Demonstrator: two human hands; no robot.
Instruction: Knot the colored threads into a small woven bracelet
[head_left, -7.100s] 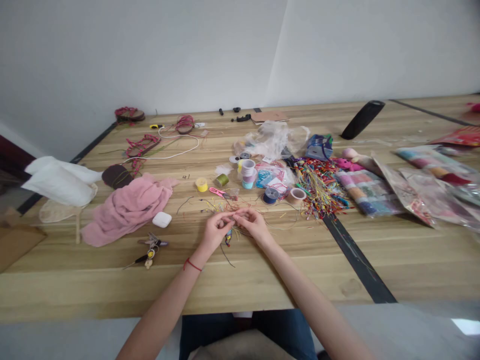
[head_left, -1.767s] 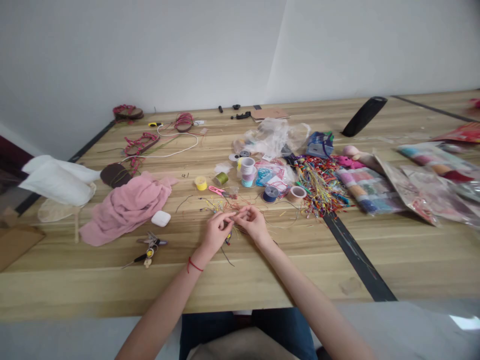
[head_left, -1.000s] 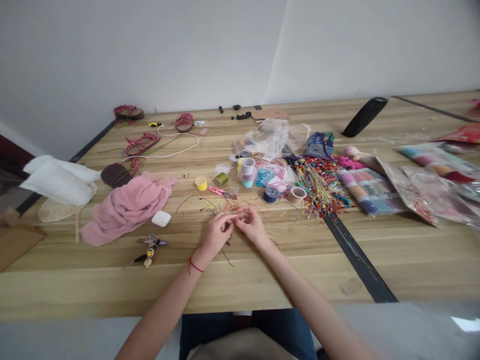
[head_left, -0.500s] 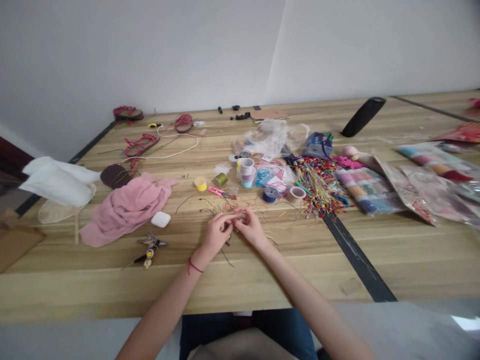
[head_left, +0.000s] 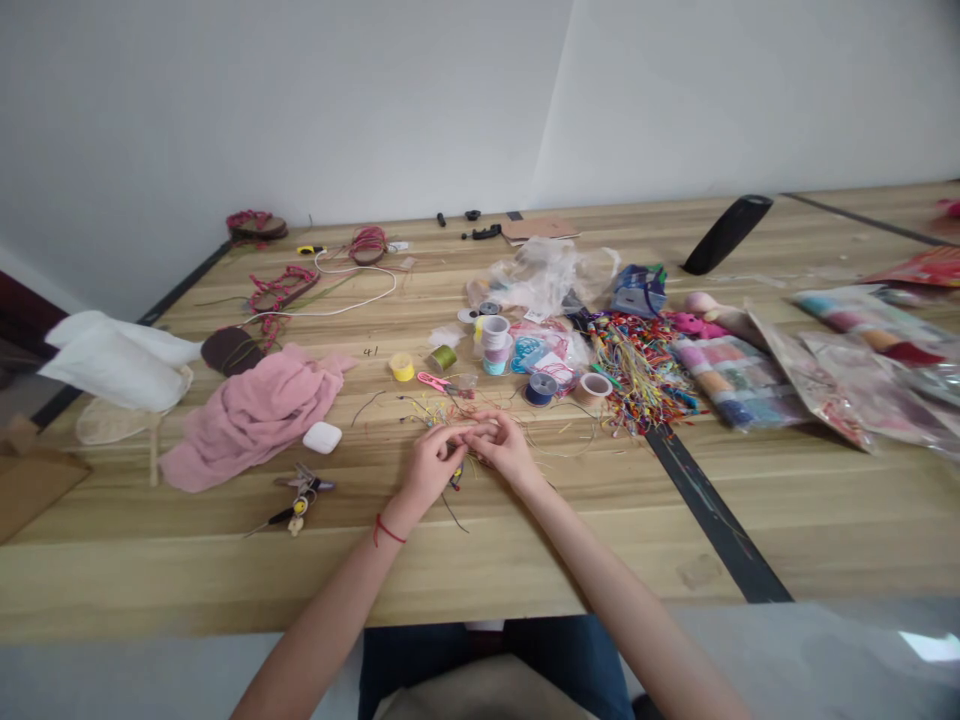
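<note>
My left hand (head_left: 433, 466) and my right hand (head_left: 505, 450) meet over the table, fingertips pinched together on a thin cord that is mostly hidden by the fingers. Below them a dark cord end with small coloured beads (head_left: 455, 480) pokes out onto the wood. Just beyond the fingers lie loose threads (head_left: 424, 410) and pink thread snips (head_left: 433, 382). Spools stand behind these: yellow (head_left: 402, 368), olive green (head_left: 442, 358), navy blue (head_left: 541, 389) and beige (head_left: 595, 389). A white and pastel stack of spools (head_left: 495, 347) rises among them.
Right of the spools spreads a heap of colourful braided cords (head_left: 645, 375), with bead packets (head_left: 742, 385) beside it. To the left are a pink cloth (head_left: 259, 420), a white case (head_left: 322, 437) and keys (head_left: 301, 500). A black cylinder (head_left: 727, 235) stands tilted at the back.
My right hand has shifted slightly, its fingers bending more over the left fingertips. Both hands stay together at the same spot, and the things on the table have not moved.
</note>
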